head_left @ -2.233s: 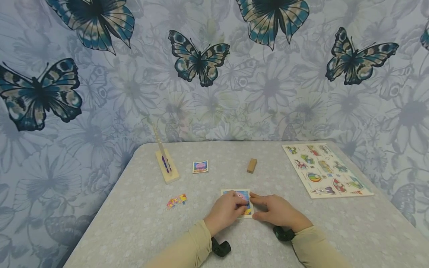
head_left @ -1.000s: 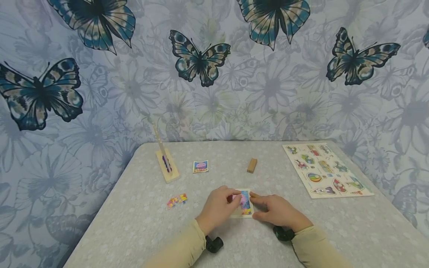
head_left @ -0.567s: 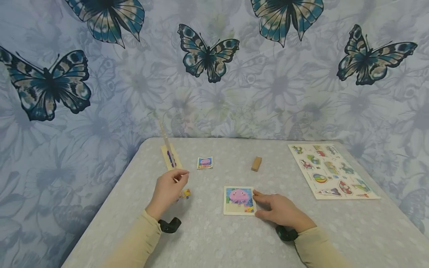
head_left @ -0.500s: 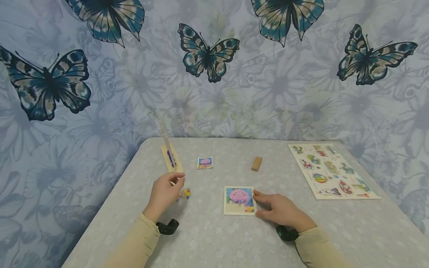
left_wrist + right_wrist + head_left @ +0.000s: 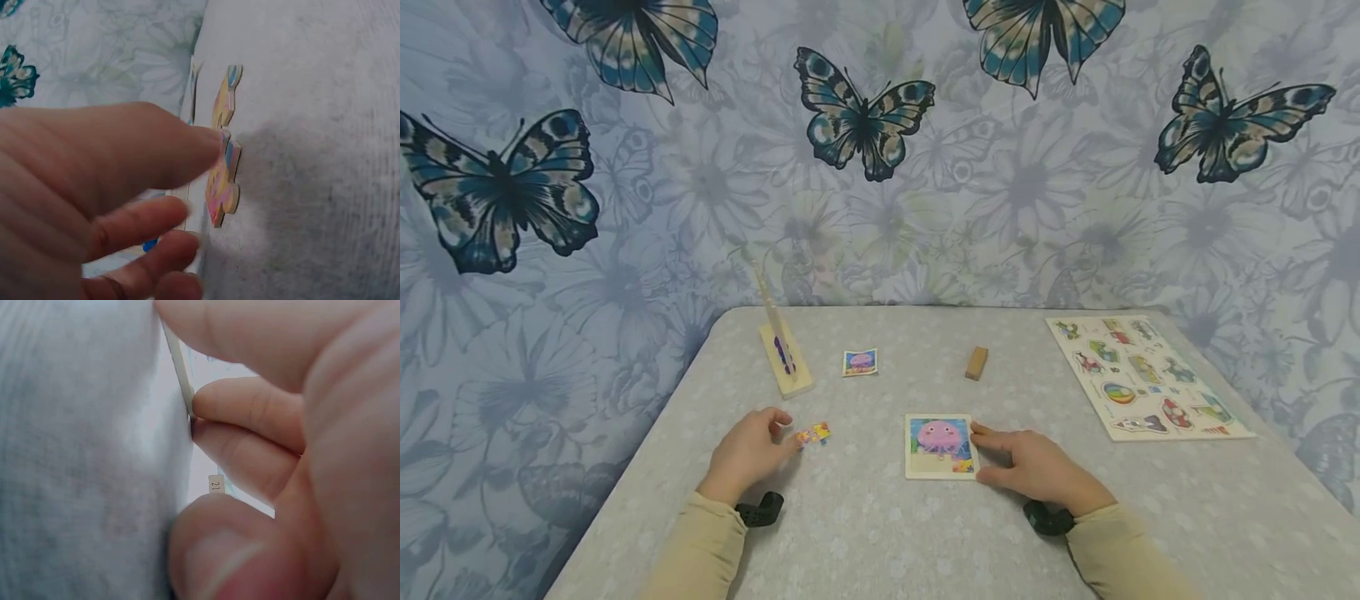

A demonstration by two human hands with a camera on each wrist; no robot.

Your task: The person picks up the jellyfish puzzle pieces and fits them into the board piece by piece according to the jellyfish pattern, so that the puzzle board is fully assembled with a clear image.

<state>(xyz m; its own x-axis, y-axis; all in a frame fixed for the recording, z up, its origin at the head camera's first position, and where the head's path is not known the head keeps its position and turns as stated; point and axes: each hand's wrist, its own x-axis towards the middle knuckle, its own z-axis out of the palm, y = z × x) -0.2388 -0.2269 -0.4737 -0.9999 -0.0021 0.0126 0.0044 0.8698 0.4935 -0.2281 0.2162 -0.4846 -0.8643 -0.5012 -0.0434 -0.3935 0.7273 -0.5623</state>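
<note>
A small square jigsaw board (image 5: 917, 472) with a pink octopus picture lies in front of me, its lower strip bare wood apart from a yellow piece at the right corner. My right hand (image 5: 1037, 468) rests at the board's right edge, with thumb and fingertips against its side. Left of the board, my left hand (image 5: 751, 450) is low over the table beside loose puzzle pieces (image 5: 814, 433) in yellow and pink. In the left wrist view the thumb tip overlaps the pieces (image 5: 224, 178), while the other fingers (image 5: 169, 250) stay apart from the thumb.
Behind lie a small octopus picture card (image 5: 860, 362) and a wooden block (image 5: 976, 363). A clear upright panel on a wooden base (image 5: 796, 385) stands at the back left. On the right is a large picture board (image 5: 1120, 433). The patterned wall borders the table's far edge.
My left hand has left the jigsaw board and moved left, then down to the loose pieces. The right hand has stayed at the board's edge. The view has shifted slightly.
</note>
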